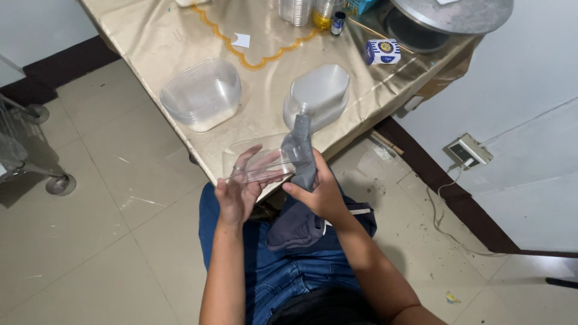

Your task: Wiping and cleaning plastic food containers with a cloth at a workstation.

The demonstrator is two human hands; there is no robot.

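Observation:
My left hand [236, 194] holds a clear plastic container [256, 161] from below, just off the table's near edge. My right hand [319, 191] grips a grey cloth [301, 156] and presses it against the container's right side; the rest of the cloth hangs onto my lap. On the table beyond sit a stack of clear tubs [201, 95] to the left and a stack of clear lids or tubs turned upside down [318, 95] to the right.
The table [174, 36] has a shiny gold cover. At its far end are a round metal tray [451, 13], a small blue-and-white box [383, 52], small bottles [328, 15] and stacked clear cups [295, 11]. A wall socket [468, 150] and a cart wheel [59, 183] are near the floor.

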